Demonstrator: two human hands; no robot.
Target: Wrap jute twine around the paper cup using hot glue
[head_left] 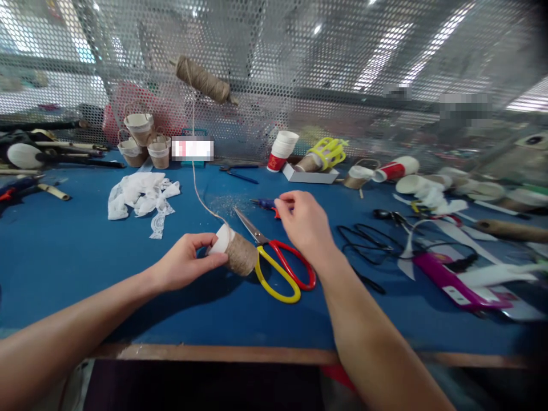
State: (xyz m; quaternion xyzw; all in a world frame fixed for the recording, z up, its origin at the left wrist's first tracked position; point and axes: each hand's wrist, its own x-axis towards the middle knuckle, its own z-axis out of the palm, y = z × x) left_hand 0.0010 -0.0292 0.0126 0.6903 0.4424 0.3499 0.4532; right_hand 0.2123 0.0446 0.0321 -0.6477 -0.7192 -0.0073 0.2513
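A small paper cup [221,240] lies tilted, its lower part wrapped in brown twine [242,255]. My left hand [188,260] grips its bare white end between thumb and fingers. From the cup a strand of twine [194,177] runs up to a spool [203,81] hanging against the mesh. Scissors [258,235] with one yellow and one red handle lie beside the cup, blades slightly apart. Beyond them my right hand [306,222] is closed around the rear of a blue glue gun [264,202] with an orange trigger; its handle is mostly hidden by the hand.
White lace [139,197] is heaped at left, with twine-wrapped cups [140,128] behind it. Stacked paper cups [283,149] and a white box [312,174] stand at the back. A black cord [368,242] and a purple power strip [454,282] lie at right. Perforated metal mesh closes the back.
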